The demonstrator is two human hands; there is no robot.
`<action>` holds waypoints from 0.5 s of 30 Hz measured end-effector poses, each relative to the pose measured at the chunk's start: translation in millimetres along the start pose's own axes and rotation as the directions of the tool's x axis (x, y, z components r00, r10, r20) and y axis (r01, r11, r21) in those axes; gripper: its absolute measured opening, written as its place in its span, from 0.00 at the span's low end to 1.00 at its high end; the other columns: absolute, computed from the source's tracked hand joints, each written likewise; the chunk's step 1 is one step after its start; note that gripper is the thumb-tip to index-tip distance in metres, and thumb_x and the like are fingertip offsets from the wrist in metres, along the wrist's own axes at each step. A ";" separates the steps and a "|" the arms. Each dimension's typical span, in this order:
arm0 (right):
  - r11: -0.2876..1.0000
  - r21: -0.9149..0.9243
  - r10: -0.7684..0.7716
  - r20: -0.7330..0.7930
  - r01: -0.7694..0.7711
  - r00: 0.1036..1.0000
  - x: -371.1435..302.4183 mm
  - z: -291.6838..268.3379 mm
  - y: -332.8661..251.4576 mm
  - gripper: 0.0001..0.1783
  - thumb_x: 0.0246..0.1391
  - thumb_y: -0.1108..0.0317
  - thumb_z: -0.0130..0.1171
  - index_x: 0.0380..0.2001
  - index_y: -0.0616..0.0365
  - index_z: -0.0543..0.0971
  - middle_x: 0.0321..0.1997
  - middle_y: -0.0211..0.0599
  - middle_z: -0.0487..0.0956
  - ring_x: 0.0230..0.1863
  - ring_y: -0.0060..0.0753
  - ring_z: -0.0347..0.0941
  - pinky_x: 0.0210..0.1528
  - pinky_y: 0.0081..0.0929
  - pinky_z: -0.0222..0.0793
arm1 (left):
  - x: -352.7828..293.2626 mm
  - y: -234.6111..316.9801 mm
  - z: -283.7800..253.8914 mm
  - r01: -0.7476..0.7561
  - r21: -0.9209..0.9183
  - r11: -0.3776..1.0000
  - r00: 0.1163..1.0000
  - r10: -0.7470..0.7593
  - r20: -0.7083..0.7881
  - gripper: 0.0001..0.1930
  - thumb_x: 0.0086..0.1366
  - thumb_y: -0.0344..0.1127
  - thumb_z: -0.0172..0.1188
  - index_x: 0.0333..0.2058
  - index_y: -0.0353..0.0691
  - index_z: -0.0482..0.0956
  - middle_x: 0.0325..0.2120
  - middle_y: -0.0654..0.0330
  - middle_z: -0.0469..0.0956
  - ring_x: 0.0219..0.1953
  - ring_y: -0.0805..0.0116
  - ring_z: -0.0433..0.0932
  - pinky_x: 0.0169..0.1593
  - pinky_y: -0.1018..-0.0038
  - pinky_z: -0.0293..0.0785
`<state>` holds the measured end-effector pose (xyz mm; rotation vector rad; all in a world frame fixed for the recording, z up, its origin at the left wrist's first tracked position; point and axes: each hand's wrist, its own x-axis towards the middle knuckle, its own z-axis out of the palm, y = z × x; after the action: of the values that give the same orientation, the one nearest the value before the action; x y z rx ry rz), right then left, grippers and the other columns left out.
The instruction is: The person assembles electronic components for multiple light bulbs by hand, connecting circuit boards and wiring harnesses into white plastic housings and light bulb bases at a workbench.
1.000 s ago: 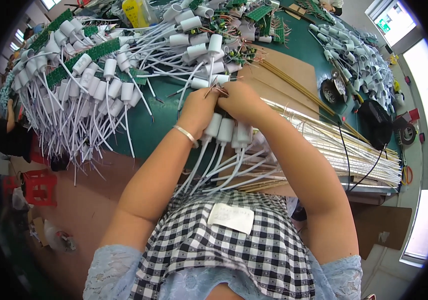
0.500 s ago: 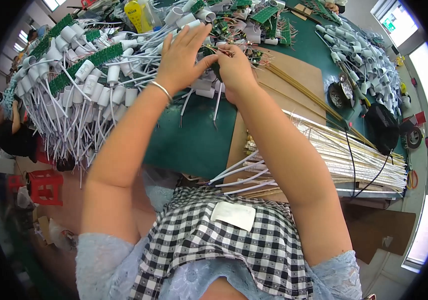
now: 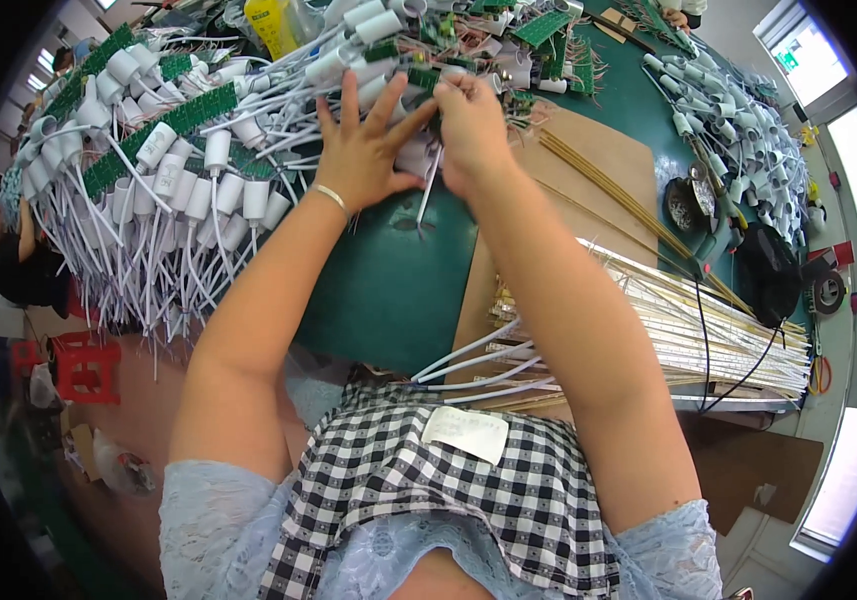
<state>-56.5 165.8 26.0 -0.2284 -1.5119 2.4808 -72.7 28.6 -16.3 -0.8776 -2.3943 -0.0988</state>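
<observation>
My left hand (image 3: 368, 145) is open, its fingers spread wide over the near edge of a heap of white plastic cylinders (image 3: 216, 150) with white cables. Just to its right, my right hand (image 3: 470, 130) is closed in a pinch. Whatever sits between its thumb and fingers is too small and too covered to name. A short white cable (image 3: 430, 187) with a bare-looking end hangs down between the hands. Beyond them lie green circuit boards (image 3: 540, 28) with thin loose wires.
Brown board (image 3: 598, 160) at right bears thin brass-coloured rods (image 3: 598, 185) and a bundle of pale strips (image 3: 658, 315) with white cables. Another cylinder pile (image 3: 728, 130) lies far right, near a black bag (image 3: 770, 265). A yellow bottle (image 3: 270, 25) stands at the back.
My left hand has moved down slightly and spread its fingers wider. The right hand stays pinched, in nearly the same place. The hanging cable has shifted a little left and up.
</observation>
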 end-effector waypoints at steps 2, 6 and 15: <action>0.999 -0.034 0.008 0.045 -0.007 0.999 6.9 -5.1 -13.0 0.18 0.52 0.68 0.55 0.45 0.63 0.68 0.39 0.38 0.72 0.36 0.26 0.67 0.38 0.24 0.66 | 7.9 -2.4 -0.5 0.009 0.025 1.000 0.999 -0.010 0.039 0.52 0.34 0.60 0.70 0.61 0.76 0.52 0.66 0.68 0.38 0.65 0.38 0.30 0.53 0.28 0.47; 0.927 -0.375 0.042 0.164 0.023 0.986 -18.1 -33.8 -40.0 0.39 0.48 0.62 0.60 0.60 0.62 0.58 0.58 0.49 0.65 0.58 0.39 0.61 0.58 0.34 0.57 | -2.1 -1.9 -2.0 -0.024 -0.010 1.000 0.997 0.025 0.069 0.50 0.38 0.59 0.69 0.61 0.75 0.52 0.66 0.68 0.37 0.65 0.38 0.28 0.57 0.31 0.42; 0.573 -0.811 -0.191 0.005 0.116 0.982 -133.0 -189.1 -107.6 0.18 0.52 0.71 0.54 0.48 0.58 0.71 0.54 0.37 0.69 0.54 0.29 0.65 0.53 0.27 0.62 | -13.7 3.3 -45.2 -0.140 -0.188 0.972 0.990 0.137 -0.027 0.35 0.48 0.48 0.65 0.57 0.62 0.64 0.62 0.64 0.54 0.64 0.45 0.44 0.62 0.42 0.41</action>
<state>130.5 338.8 37.4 -0.3172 -2.4071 1.4351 -39.7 11.7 13.2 -1.1256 -2.3303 -0.2812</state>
